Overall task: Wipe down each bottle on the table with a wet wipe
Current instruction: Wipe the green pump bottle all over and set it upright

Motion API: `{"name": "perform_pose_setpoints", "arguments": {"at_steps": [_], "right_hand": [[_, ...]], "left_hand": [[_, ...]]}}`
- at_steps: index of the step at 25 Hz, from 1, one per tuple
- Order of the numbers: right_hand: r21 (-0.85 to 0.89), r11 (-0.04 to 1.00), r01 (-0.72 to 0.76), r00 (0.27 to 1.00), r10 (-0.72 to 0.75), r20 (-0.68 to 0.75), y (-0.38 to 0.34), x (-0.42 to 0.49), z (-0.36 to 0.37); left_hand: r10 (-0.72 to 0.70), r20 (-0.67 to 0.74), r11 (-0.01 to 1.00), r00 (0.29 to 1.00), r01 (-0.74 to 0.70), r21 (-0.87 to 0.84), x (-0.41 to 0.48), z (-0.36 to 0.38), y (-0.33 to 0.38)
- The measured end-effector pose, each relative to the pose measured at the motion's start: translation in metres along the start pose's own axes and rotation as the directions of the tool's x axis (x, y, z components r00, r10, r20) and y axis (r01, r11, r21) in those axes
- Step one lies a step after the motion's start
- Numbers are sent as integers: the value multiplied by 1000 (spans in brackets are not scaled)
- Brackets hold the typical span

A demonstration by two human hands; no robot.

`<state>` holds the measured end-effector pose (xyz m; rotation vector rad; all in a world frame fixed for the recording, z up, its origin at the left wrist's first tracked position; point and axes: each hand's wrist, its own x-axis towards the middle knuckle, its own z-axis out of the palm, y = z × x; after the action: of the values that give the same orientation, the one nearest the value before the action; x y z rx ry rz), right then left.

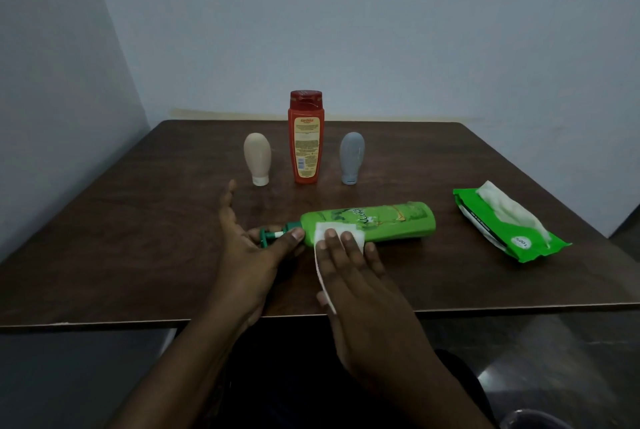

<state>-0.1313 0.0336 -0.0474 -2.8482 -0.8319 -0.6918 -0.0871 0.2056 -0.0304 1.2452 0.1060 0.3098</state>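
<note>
Head view: with green bottle lying on its side near front of table, steady its pump neck, pinched by left hand, and sweep wet wipe, pressed under straight fingers of right hand, toward the base.

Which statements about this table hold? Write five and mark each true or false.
The green plastic pump bottle lies on its side on the dark wooden table. True.
The right hand presses a white wet wipe against the tabletop only. False: against the green bottle.
The left hand grips that bottle's pump end. True.
The tall red-orange plastic bottle lies flat. False: it stands upright.
The green wipe pack is sealed. False: a white sheet sticks out.
</note>
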Motion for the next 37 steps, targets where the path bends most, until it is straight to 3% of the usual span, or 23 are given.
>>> {"name": "perform_pose_setpoints", "arguments": {"at_steps": [3, 6, 9, 11, 13, 15, 16, 20, 22, 24, 27, 29, 30, 32, 35, 37], "right_hand": [[29, 985, -170, 985, 171, -21, 40, -8, 0], [63, 915, -399, 913, 403, -67, 91, -20, -4], [146, 847, -512, 852, 522, -42, 92, -17, -5], [186, 874, -449, 885, 463, -38, 62, -12, -5], [159, 956, -248, 967, 254, -17, 29, -8, -4], [97, 992, -76, 997, 74, 20, 22, -7, 1], [97, 992, -80, 997, 78, 20, 31, -6, 1], [66, 919, -389, 917, 393, -70, 91, -8, -3], [60, 883, -466, 882, 468, -50, 109, -4, -8], [59, 893, -445, 893, 448, -48, 106, 5, -10], [124, 964, -235, 972, 235, 18, 73, 18, -17], [181, 978, -103, 992, 86, 96, 60, 23, -23], [185, 978, -95, 993, 79, 92, 63, 24, -25], [130, 970, -205, 979, 203, 23, 87, 19, -22], [42, 902, -430, 903, 430, 5, 121, 12, -21], [8, 893, -450, 893, 450, -19, 116, 16, -17]], "left_hand": [[-6, 26, 1000, 1000, 7, -26, 0, 1, -1], [-3, 44, 1000, 999, 4, -27, 1, 0, -1], [-12, 45, 1000, 999, 13, -28, 2, 0, -2], [-11, 40, 1000, 999, 12, -18, 1, 1, -1], [-4, 26, 1000, 1000, 3, 7, 0, 0, -1], [1, 11, 1000, 1000, -1, 28, 0, -1, -1], [3, 13, 999, 1000, -4, 34, -1, -1, -2], [48, 25, 997, 999, -49, 65, 1, -2, -2], [68, 53, 996, 996, -70, 50, 0, -2, -1], [80, 80, 996, 994, -83, 40, -1, -1, 1], [78, 103, 996, 992, -83, 44, -2, -3, 2], [76, 112, 995, 991, -82, 52, -2, -3, 2], [78, 111, 995, 991, -84, 54, -2, -3, 2], [81, 108, 994, 991, -87, 58, -2, -2, 3], [82, 109, 994, 991, -90, 64, -3, -1, 3], [84, 112, 993, 990, -92, 69, -3, -2, 3]]}}
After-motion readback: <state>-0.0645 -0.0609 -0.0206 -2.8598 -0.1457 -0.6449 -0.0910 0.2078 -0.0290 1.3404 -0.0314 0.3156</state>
